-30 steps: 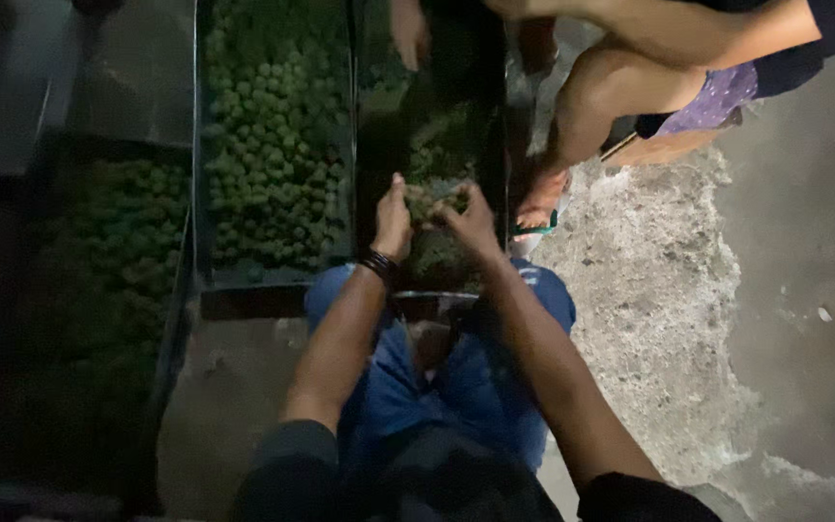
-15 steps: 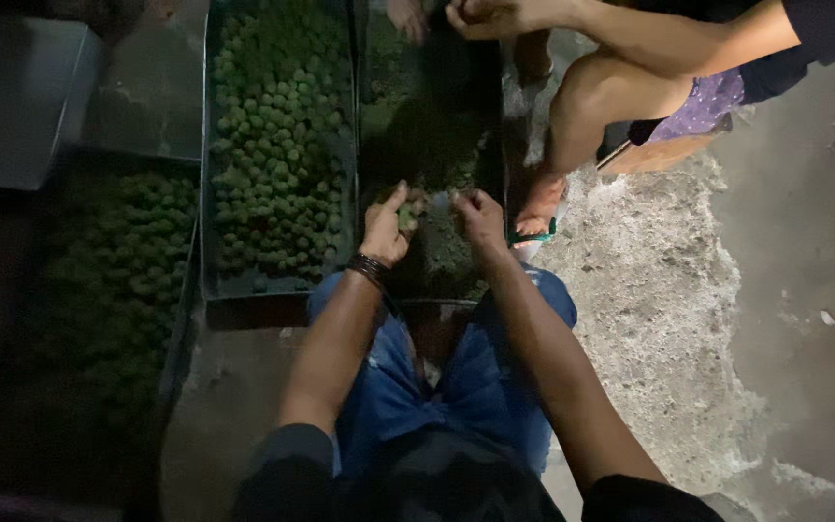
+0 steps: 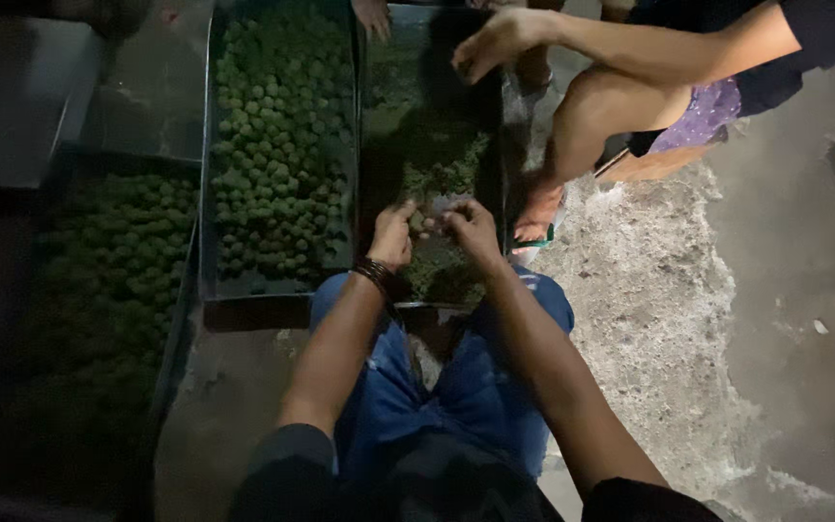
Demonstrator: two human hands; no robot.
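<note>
Green mass (image 3: 434, 253): a loose greenish heap at the near end of the dark tray (image 3: 501, 145), between the person's knees.
Left hand (image 3: 393, 235): fingers curled into the heap, pinching a bit of it; dark band (image 3: 375, 274) at the wrist.
Right hand (image 3: 473, 228): fingers bent, gripping the same clump just beside the left hand.
Neighbouring tray (image 3: 207, 251): to the left, filled with small green balls (image 3: 277, 145).
Far-left bin (image 3: 99, 280): more green balls, dim.
Co-worker's hand (image 3: 495, 41): reaching over the dark tray's far end.
Ground (image 3: 659, 319): rough, pale-dusted concrete.
</note>
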